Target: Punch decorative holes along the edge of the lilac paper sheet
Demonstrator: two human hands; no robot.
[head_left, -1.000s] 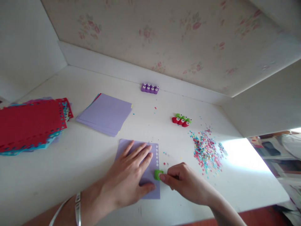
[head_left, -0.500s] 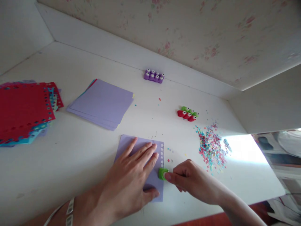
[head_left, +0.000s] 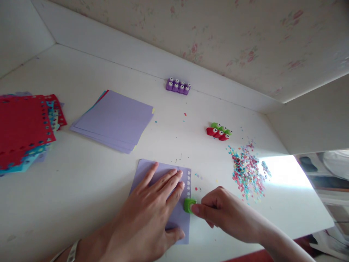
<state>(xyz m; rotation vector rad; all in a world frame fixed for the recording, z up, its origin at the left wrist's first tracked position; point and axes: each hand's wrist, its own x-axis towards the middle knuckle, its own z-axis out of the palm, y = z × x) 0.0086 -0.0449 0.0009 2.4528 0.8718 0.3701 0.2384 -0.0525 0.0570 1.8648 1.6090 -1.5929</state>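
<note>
A white desk (head_left: 89, 189) takes up most of the view, backed by a wall (head_left: 218, 43) covered in flowered paper. At the far left, a stack of red and blue paper (head_left: 21, 123) is piled unevenly, its edges pierced with small holes. Beside it, a stack of plain purple paper (head_left: 114, 120) is laid at a slant, with slips of blue, red and yellow shown at its edges. Nearer, a single purple sheet (head_left: 144, 168) is held flat on the desk by the left hand (head_left: 156, 207), which is opened out with its fingers spread and is clamped on nothing. The right hand (head_left: 223, 209) is curled, with its thumb set on a green punch (head_left: 188, 205); how the punch is met by the other fingers underneath cannot be told. The two hands are kept apart. To the right, a heap of coloured paper bits (head_left: 248, 171) is scattered. Purple punches (head_left: 178, 86) are lined up in two rows near the wall, and red and green punches (head_left: 219, 131) are grouped nearer the heap. The green punch is placed over the sheet's right edge, just below a column of cut-out shapes (head_left: 188, 183). A few loose scraps (head_left: 198, 177) are strewn beside that edge.
</note>
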